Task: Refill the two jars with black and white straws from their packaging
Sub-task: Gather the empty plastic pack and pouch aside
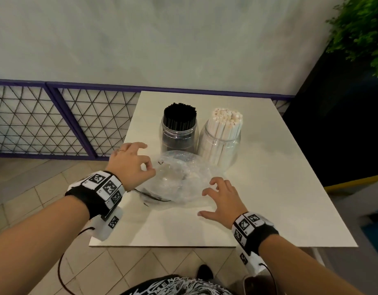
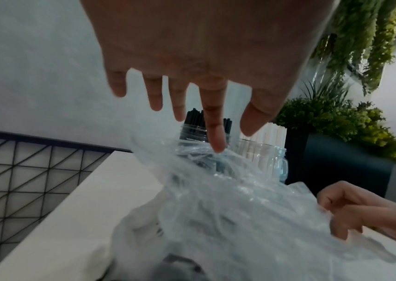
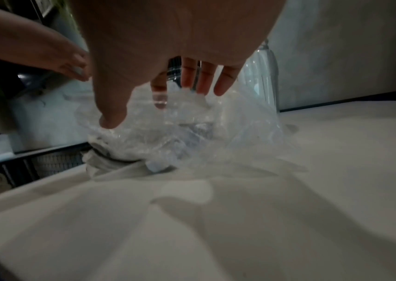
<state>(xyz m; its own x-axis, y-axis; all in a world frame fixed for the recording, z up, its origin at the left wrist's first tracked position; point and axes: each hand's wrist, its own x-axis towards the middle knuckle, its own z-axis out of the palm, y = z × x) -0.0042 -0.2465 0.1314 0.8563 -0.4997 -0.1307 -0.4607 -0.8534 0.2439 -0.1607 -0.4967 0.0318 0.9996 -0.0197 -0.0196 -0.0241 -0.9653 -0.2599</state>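
Two clear jars stand side by side at the back of the white table (image 1: 279, 167). The left jar (image 1: 179, 135) holds black straws (image 1: 180, 114); the right jar (image 1: 223, 143) holds white straws (image 1: 225, 124). In front of them lies a crumpled clear plastic packaging (image 1: 177, 179). My left hand (image 1: 149, 167) hovers at its left edge with fingers spread, and the index tip touches the plastic (image 2: 218, 149). At the right edge is my right hand (image 1: 205, 202), fingers spread and loosely bent, thumb (image 3: 110, 119) against the plastic. Neither hand holds anything.
A purple railing with black wire mesh (image 1: 56, 120) runs behind and left of the table. A dark planter wall (image 1: 332, 135) with green plants (image 1: 362, 28) stands to the right. Tiled floor (image 1: 34, 188) lies beyond the table's left and front edges.
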